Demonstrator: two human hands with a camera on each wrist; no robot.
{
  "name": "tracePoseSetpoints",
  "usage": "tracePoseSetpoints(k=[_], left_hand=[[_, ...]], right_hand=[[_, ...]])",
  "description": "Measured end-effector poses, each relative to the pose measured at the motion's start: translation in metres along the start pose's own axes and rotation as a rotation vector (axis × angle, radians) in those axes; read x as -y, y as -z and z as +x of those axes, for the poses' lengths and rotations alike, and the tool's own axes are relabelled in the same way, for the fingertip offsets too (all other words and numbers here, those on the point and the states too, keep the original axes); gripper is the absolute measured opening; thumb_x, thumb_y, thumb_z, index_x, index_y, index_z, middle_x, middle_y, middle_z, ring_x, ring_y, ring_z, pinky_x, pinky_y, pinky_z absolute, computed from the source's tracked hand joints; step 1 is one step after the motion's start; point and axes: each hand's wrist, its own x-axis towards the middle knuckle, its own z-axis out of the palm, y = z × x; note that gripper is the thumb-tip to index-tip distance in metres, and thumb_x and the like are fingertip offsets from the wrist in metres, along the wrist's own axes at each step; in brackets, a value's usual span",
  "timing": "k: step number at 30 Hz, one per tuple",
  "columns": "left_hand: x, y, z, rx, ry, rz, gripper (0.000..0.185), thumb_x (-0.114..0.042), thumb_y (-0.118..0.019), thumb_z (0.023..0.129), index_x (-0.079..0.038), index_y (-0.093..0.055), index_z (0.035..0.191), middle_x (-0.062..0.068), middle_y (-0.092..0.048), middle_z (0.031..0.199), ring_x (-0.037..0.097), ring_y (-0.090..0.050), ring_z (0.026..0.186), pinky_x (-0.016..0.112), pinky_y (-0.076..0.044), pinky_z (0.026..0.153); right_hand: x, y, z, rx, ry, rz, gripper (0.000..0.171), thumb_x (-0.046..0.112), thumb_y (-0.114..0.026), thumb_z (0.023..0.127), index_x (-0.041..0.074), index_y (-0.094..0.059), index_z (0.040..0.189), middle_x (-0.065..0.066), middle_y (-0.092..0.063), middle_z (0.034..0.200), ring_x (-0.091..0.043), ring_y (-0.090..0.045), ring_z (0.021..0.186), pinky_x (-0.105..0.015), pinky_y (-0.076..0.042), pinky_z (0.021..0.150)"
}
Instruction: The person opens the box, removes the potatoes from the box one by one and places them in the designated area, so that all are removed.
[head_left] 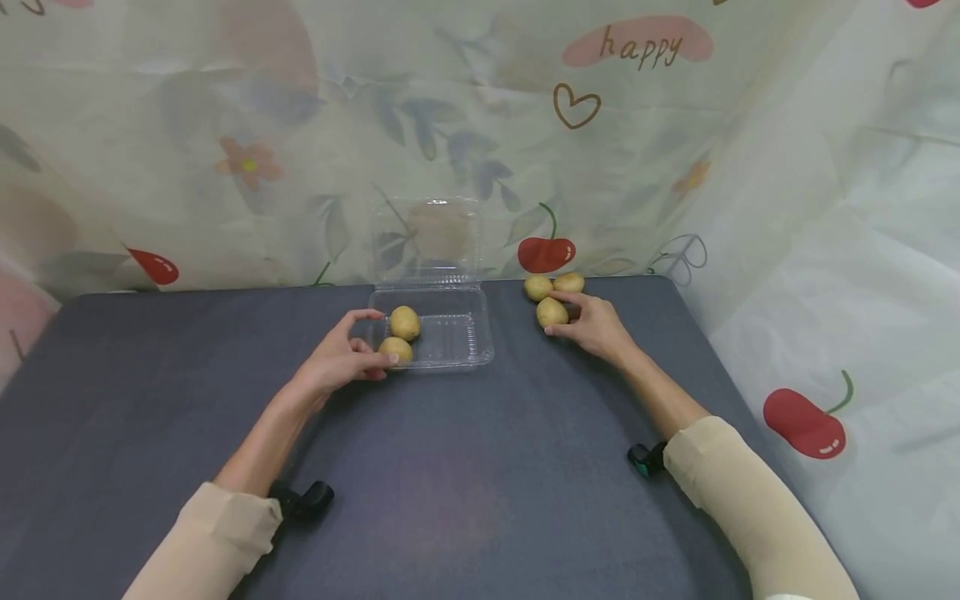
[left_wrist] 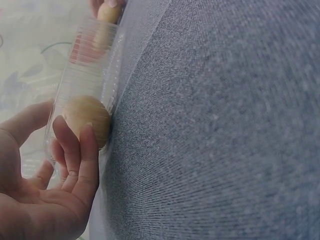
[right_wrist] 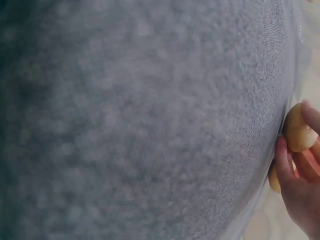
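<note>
A clear plastic clamshell box [head_left: 457, 342] lies at the table's back, its lid [head_left: 427, 242] raised against the printed cloth. Two small yellow potatoes are in its left part, one potato [head_left: 405, 322] behind the other potato [head_left: 396, 349]. My left hand [head_left: 337, 357] grips the box's left end, the thumb at the front wall. In the left wrist view, fingertips [left_wrist: 88, 131] show at the box wall beside a potato [left_wrist: 97, 120]. Right of the box, my right hand [head_left: 594, 325] pinches a potato [head_left: 552, 312] between thumb and fingers; the right wrist view shows this potato [right_wrist: 298, 131] too.
Behind the right hand, two more potatoes, a rounder one [head_left: 537, 287] and a longer one [head_left: 569, 282], sit at the back edge of the dark grey table [head_left: 442, 475]. A printed cloth [head_left: 337, 125] hangs behind, and a pale sheet [head_left: 885, 250] hangs along the right side.
</note>
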Motion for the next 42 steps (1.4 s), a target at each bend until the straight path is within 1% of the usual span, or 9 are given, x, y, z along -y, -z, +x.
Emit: tracePoseSetpoints(k=[3,9,14,19,22,28,31,37,42], left_hand=[[0.0,0.0,0.0,0.002,0.001,-0.006,0.081,-0.013,-0.076,0.089,-0.016,-0.027,0.153,0.009,-0.059,0.075,0.033,-0.07,0.084,0.042,-0.057,0.083],[0.0,0.001,0.001,0.004,0.001,-0.005,0.08,-0.014,-0.076,0.089,-0.017,-0.028,0.153,0.01,-0.06,0.075,0.032,-0.07,0.083,0.042,-0.057,0.083],[0.0,0.001,0.001,0.0,-0.002,0.0,0.08,-0.013,-0.076,0.089,-0.016,-0.027,0.153,0.01,-0.06,0.076,0.031,-0.07,0.083,0.041,-0.057,0.082],[0.0,-0.001,0.001,0.001,0.002,0.002,0.08,-0.014,-0.075,0.09,-0.015,-0.027,0.153,0.009,-0.062,0.076,0.029,-0.07,0.083,0.04,-0.057,0.082],[0.0,-0.002,0.001,0.002,0.004,-0.001,0.08,-0.014,-0.075,0.09,-0.015,-0.026,0.154,0.009,-0.062,0.076,0.029,-0.07,0.083,0.04,-0.057,0.082],[0.001,-0.001,0.001,-0.01,0.015,0.008,0.081,-0.014,-0.076,0.09,-0.015,-0.027,0.154,0.009,-0.062,0.075,0.029,-0.07,0.083,0.041,-0.057,0.082],[0.001,-0.001,0.001,-0.01,0.015,0.011,0.081,-0.015,-0.076,0.09,-0.016,-0.026,0.154,0.009,-0.062,0.076,0.029,-0.07,0.083,0.041,-0.057,0.082],[0.001,-0.001,0.001,-0.01,0.014,0.016,0.081,-0.016,-0.076,0.09,-0.017,-0.027,0.154,0.009,-0.062,0.076,0.029,-0.07,0.083,0.041,-0.056,0.083],[0.001,0.0,0.001,-0.01,0.018,0.006,0.081,-0.014,-0.076,0.089,-0.016,-0.027,0.153,0.009,-0.06,0.075,0.029,-0.07,0.083,0.041,-0.057,0.082]], right_hand=[[0.001,-0.001,0.001,0.001,-0.003,0.014,0.063,0.023,-0.085,0.081,0.015,-0.061,0.138,-0.014,-0.066,0.127,-0.024,-0.067,0.109,-0.04,-0.052,0.086],[0.0,-0.002,0.004,-0.002,-0.005,-0.001,0.06,0.025,-0.084,0.082,0.016,-0.062,0.137,-0.013,-0.068,0.123,-0.022,-0.067,0.106,-0.037,-0.052,0.081],[-0.001,-0.003,0.005,0.004,0.001,-0.016,0.058,0.027,-0.083,0.083,0.017,-0.063,0.136,-0.013,-0.069,0.119,-0.023,-0.068,0.104,-0.039,-0.053,0.08],[-0.002,-0.001,0.003,0.014,-0.001,-0.029,0.058,0.03,-0.082,0.084,0.018,-0.062,0.137,-0.012,-0.068,0.122,-0.023,-0.067,0.105,-0.041,-0.053,0.083],[-0.003,0.003,0.002,0.005,0.002,0.008,0.056,0.029,-0.082,0.084,0.016,-0.063,0.135,-0.011,-0.067,0.126,-0.024,-0.067,0.108,-0.042,-0.053,0.085],[-0.007,0.006,0.002,-0.008,0.01,0.05,0.056,0.034,-0.081,0.085,0.015,-0.063,0.135,-0.008,-0.064,0.131,-0.023,-0.066,0.11,-0.043,-0.052,0.088],[-0.009,0.005,0.001,-0.035,0.026,0.069,0.055,0.032,-0.08,0.086,0.013,-0.063,0.135,-0.007,-0.064,0.13,-0.023,-0.065,0.11,-0.043,-0.052,0.089],[-0.004,0.005,0.003,-0.124,0.11,0.109,0.049,0.023,-0.08,0.087,0.009,-0.065,0.131,-0.009,-0.066,0.127,-0.028,-0.064,0.112,-0.04,-0.055,0.087],[0.006,0.005,0.003,-0.156,0.139,0.141,0.045,0.019,-0.08,0.087,0.008,-0.067,0.128,-0.01,-0.066,0.125,-0.029,-0.065,0.108,-0.037,-0.056,0.084]])
